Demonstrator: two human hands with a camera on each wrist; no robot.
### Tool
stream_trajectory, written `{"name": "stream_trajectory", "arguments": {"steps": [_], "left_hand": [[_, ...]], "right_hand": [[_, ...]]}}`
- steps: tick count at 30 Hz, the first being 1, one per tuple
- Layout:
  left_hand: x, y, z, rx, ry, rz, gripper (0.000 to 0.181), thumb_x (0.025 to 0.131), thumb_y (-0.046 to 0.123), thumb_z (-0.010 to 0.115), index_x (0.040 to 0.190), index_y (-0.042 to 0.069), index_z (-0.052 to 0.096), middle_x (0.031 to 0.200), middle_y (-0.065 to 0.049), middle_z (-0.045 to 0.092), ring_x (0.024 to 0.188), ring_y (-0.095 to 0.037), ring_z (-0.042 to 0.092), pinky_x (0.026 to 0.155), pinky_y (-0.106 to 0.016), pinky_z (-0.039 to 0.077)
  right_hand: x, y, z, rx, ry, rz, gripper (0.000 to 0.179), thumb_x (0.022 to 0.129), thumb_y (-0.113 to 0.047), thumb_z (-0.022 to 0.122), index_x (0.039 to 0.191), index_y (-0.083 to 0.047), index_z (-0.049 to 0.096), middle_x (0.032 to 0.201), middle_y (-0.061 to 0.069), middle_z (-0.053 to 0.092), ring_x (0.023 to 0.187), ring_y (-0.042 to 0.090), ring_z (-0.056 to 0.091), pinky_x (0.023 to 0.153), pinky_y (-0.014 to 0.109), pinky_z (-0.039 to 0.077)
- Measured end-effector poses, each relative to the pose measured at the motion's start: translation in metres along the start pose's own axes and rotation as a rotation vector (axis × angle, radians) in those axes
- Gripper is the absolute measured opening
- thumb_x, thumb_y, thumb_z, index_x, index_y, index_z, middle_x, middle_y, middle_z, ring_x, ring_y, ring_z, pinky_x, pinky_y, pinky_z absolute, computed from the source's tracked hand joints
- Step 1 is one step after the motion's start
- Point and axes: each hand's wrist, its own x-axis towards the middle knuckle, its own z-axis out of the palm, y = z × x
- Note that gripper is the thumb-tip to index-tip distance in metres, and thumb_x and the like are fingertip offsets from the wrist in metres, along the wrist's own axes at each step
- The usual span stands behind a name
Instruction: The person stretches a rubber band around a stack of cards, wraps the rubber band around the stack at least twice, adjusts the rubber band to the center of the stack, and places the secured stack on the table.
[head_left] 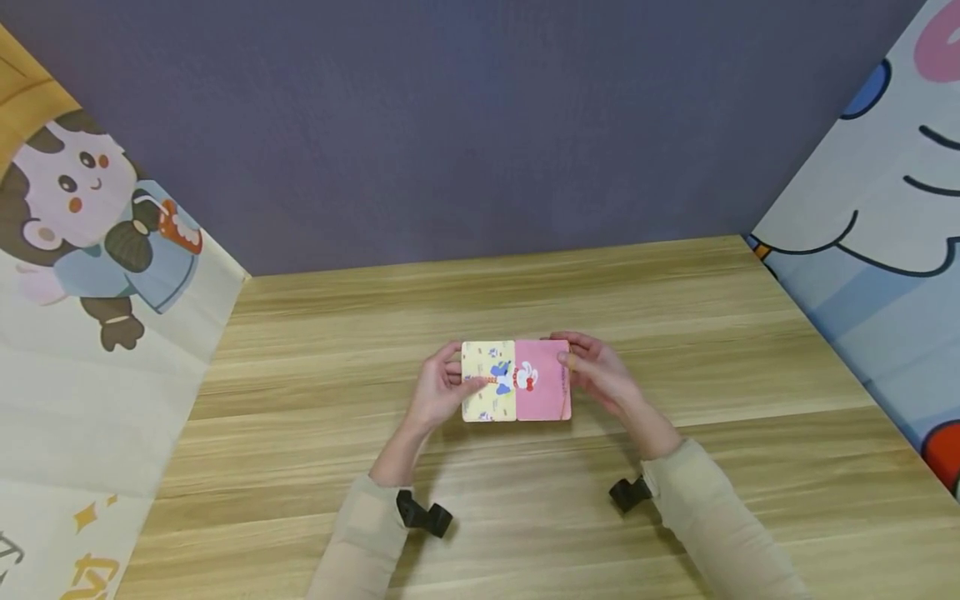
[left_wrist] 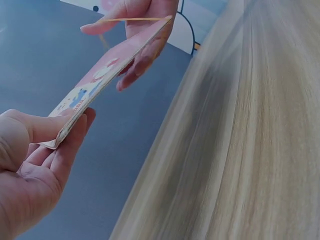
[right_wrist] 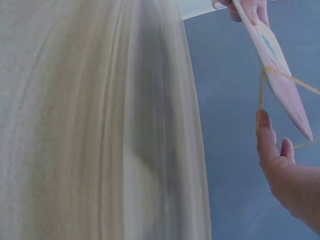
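Observation:
A small booklet (head_left: 543, 402), one half yellow and the other pink with cartoon figures, is held up between both hands, its layered edge showing in the left wrist view. At its yellow end my left hand (head_left: 437, 392) pinches it, thumb on the face and fingers behind. My right hand (head_left: 603, 379) is at the pink end, thumb and fingers spread apart. A thin orange rubber band (right_wrist: 290, 78) loops over the pink end and stretches to that hand; in the left wrist view, the band (left_wrist: 135, 19) runs taut from the booklet's corner toward the thumb.
Below the hands lies a wood-grain tabletop (head_left: 337, 350). A dark blue-grey panel (head_left: 480, 125) rises along its back edge. Cartoon-printed panels flank the left side (head_left: 187, 400) and right side (head_left: 885, 333). Each sleeve cuff carries a black wrist mount (head_left: 423, 514).

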Motion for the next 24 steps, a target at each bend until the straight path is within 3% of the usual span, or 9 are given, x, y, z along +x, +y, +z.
{"name": "stream_trajectory", "arguments": {"steps": [4, 7, 11, 16, 21, 24], "left_hand": [[-0.001, 0.0, 0.002, 0.035, -0.053, -0.018, 0.052, 0.075, -0.008, 0.062, 0.123, -0.007, 0.041, 0.082, -0.023, 0.062, 0.063, -0.018, 0.061, 0.058, -0.03, 0.056], [-0.001, 0.001, 0.002, 0.038, -0.085, -0.033, 0.052, 0.075, -0.008, 0.061, 0.123, -0.006, 0.041, 0.083, -0.023, 0.063, 0.065, -0.019, 0.062, 0.061, -0.032, 0.056], [-0.002, 0.001, 0.001, 0.018, -0.12, -0.049, 0.052, 0.075, -0.008, 0.062, 0.123, -0.005, 0.041, 0.082, -0.023, 0.063, 0.066, -0.021, 0.062, 0.063, -0.034, 0.056], [-0.003, 0.0, 0.0, -0.033, -0.204, -0.017, 0.048, 0.076, -0.01, 0.06, 0.12, -0.007, 0.043, 0.085, -0.026, 0.062, 0.07, -0.023, 0.064, 0.064, -0.037, 0.056], [-0.006, 0.0, 0.001, -0.074, -0.248, -0.013, 0.046, 0.075, -0.012, 0.06, 0.117, -0.008, 0.044, 0.086, -0.025, 0.062, 0.071, -0.022, 0.064, 0.065, -0.039, 0.056], [-0.008, -0.001, 0.003, -0.102, -0.258, -0.038, 0.05, 0.075, -0.012, 0.06, 0.121, -0.008, 0.04, 0.085, -0.024, 0.063, 0.07, -0.021, 0.064, 0.066, -0.038, 0.056]], "right_hand": [[0.002, -0.004, -0.001, -0.079, -0.022, -0.015, 0.055, 0.083, -0.001, 0.056, 0.128, 0.016, 0.028, 0.125, 0.022, 0.045, 0.098, 0.015, 0.056, 0.082, 0.026, 0.05], [0.002, -0.007, -0.002, -0.101, -0.048, -0.038, 0.053, 0.084, -0.001, 0.054, 0.127, 0.017, 0.028, 0.128, 0.028, 0.039, 0.103, 0.018, 0.055, 0.087, 0.027, 0.047], [0.002, -0.011, -0.005, -0.08, -0.108, -0.054, 0.049, 0.087, 0.001, 0.049, 0.126, 0.02, 0.027, 0.123, 0.024, 0.047, 0.105, 0.021, 0.055, 0.088, 0.029, 0.046], [0.002, -0.015, -0.008, -0.024, -0.139, 0.019, 0.051, 0.088, -0.006, 0.052, 0.125, 0.02, 0.029, 0.112, 0.013, 0.059, 0.1, 0.021, 0.058, 0.083, 0.033, 0.049], [0.003, -0.016, -0.01, 0.042, -0.207, 0.042, 0.05, 0.092, -0.012, 0.047, 0.124, 0.021, 0.028, 0.111, 0.011, 0.06, 0.102, 0.021, 0.056, 0.09, 0.035, 0.045], [0.006, -0.013, -0.012, 0.1, -0.286, 0.018, 0.042, 0.092, -0.006, 0.045, 0.126, 0.017, 0.032, 0.115, 0.011, 0.057, 0.109, 0.024, 0.051, 0.097, 0.036, 0.039]]}}
